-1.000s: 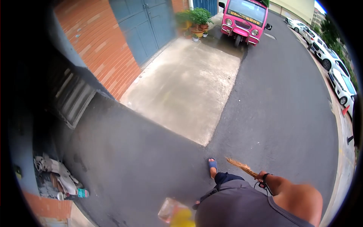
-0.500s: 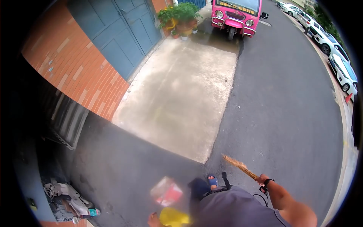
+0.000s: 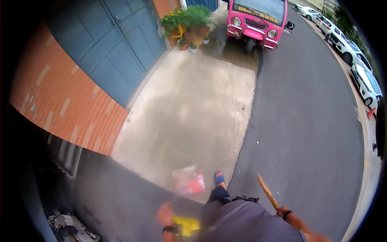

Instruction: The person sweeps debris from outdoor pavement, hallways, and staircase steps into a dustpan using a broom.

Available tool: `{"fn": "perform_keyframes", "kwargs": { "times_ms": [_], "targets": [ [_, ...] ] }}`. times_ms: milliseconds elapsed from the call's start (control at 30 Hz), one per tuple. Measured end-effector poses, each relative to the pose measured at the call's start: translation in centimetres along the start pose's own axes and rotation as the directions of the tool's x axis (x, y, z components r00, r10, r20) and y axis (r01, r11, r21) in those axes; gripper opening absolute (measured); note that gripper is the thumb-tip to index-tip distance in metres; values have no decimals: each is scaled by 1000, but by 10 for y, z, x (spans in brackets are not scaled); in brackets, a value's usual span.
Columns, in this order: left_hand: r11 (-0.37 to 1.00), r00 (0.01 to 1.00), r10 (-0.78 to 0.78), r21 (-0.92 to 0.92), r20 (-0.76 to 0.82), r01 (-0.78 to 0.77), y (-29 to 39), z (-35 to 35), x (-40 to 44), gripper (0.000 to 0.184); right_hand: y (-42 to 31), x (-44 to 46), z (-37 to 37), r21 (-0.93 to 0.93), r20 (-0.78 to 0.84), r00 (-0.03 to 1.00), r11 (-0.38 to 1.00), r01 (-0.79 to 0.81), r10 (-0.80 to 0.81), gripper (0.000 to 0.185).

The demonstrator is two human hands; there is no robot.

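Observation:
My right hand (image 3: 281, 210), at the lower right, is closed round a straw-coloured bundle (image 3: 267, 191) like a short broom; its tip points up and left, over the asphalt. My left hand (image 3: 165, 213) is at the bottom centre, smeared by blur, so its fingers cannot be made out. Right beside it is a bright yellow object (image 3: 186, 226), also blurred. Above them a blurred white and red object (image 3: 188, 180) shows over the edge of the concrete. Whether my left hand holds either one is unclear.
A blue double door (image 3: 109, 48) in a brick wall (image 3: 68, 97) stands left, with potted plants (image 3: 193, 18) past it. A pink three-wheeled vehicle (image 3: 256, 26) is ahead. White cars (image 3: 365, 82) line the right kerb. A scooter (image 3: 70, 226) stands lower left. My sandalled foot (image 3: 219, 178) is on the concrete.
The view has moved forward, and my foot is now on the concrete. My left hand has come further into view beside the yellow object. The straw bundle now points more steeply upward.

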State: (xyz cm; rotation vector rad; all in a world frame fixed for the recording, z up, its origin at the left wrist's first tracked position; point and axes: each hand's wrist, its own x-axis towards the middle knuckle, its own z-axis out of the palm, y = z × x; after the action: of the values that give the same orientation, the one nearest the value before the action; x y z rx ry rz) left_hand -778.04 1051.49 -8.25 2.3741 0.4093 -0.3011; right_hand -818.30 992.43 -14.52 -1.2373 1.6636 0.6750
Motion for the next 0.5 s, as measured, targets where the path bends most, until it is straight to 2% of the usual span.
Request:
{"fn": "perform_keyframes", "kwargs": {
  "times_ms": [33,67,167,200,233,300,400,467,500],
  "targets": [
    [999,999,45,-9,12,-44,37,14,29,24,-21,9,-5,70,3,1000,997,12,-12,20],
    [969,991,94,-221,-100,-114,78,21,45,13,-39,3,-11,98,-38,999,995,2,2,19],
    [969,985,171,-178,-29,-173,154,31,113,12,-68,15,-32,302,153,986,948,-104,60,19],
    [961,966,254,-100,-40,-257,161,42,144,12,-91,-3,-36,414,159,986,904,-111,48,20],
    [956,959,283,-79,-20,-283,185,46,163,12,-118,-24,-37,413,137,989,905,-104,51,20],
    [943,944,330,-39,19,-329,246,55,194,12,-165,-37,-42,402,93,994,911,-89,56,19],
    [949,958,285,-141,9,-281,325,84,235,13,-214,46,-48,84,121,991,995,56,-66,18],
    [962,965,253,-122,72,-244,370,102,263,13,-276,59,-62,-9,120,993,1000,23,-21,18],
    [960,963,267,-94,37,-263,382,115,280,13,-304,69,-70,-55,119,993,998,6,1,18]
  ]
}}
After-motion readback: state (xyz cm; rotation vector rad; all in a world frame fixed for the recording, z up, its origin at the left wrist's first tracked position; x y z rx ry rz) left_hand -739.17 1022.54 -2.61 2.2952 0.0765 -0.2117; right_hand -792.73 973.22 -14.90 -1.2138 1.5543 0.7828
